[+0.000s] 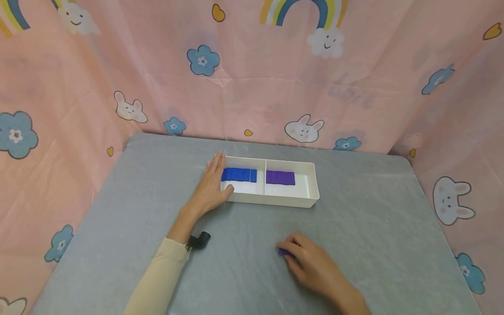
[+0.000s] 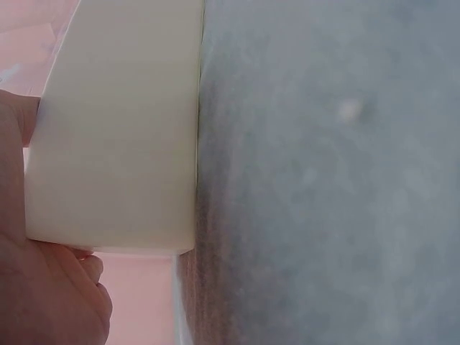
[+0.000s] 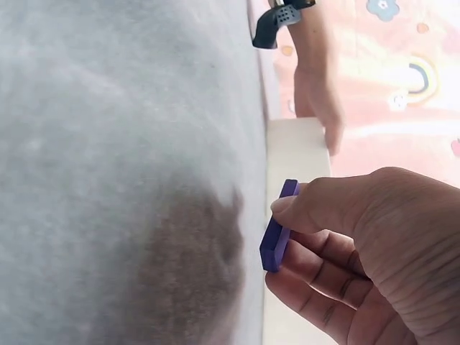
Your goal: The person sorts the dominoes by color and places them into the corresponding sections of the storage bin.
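Note:
A white two-compartment box [image 1: 271, 200] sits on the table. Its left compartment holds a row of blue tiles [image 1: 238, 174], its right one a row of purple tiles [image 1: 280, 177]. My left hand [image 1: 212, 186] grips the box's left end, the thumb over the front rim and the fingers along the end wall. In the left wrist view, the box's outer wall [image 2: 118, 136] fills the space beside that hand. Nearer the front, my right hand [image 1: 315, 264] pinches a purple tile [image 3: 280, 226] between thumb and fingers, apart from the box.
A grey cloth-covered table [image 1: 130, 210] lies under everything. Pink patterned curtain [image 1: 244, 100] hangs behind it and along both sides. A black wrist device [image 1: 199, 240] juts from the left forearm.

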{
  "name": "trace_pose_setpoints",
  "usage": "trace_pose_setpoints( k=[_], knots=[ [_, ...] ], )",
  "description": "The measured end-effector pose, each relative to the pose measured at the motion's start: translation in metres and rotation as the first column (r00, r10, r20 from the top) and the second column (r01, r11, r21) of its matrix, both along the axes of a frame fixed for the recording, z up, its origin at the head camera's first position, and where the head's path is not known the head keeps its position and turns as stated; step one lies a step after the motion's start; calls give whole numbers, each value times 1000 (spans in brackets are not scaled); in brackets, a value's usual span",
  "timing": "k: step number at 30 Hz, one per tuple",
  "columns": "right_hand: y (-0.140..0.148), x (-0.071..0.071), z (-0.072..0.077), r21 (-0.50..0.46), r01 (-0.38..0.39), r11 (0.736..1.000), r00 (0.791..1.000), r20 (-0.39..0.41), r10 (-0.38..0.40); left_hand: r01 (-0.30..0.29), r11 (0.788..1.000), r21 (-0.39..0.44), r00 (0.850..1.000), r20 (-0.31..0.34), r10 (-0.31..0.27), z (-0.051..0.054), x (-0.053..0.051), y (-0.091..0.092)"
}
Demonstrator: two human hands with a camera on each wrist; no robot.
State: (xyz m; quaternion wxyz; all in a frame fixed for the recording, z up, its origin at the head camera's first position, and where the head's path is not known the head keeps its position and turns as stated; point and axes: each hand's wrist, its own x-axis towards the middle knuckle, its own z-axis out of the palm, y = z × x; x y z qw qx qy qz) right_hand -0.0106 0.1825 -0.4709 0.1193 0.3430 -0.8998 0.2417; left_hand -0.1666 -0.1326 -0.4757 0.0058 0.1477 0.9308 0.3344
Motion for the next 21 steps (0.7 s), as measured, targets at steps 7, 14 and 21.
trace_pose_setpoints(
  k=[7,14,21],
  knots=[
    [-1,-8,10,23,0,1000,1000,-11,0,2,1000,-4,1000,-2,-2,0,0,0],
    [0,-15,21,45,27,999,999,39,-29,0,1000,4,1000,9,0,0,0,0],
    [2,-23,31,28,29,999,995,90,-31,7,1000,-8,1000,-1,-7,-1,-1,0]
  ],
)
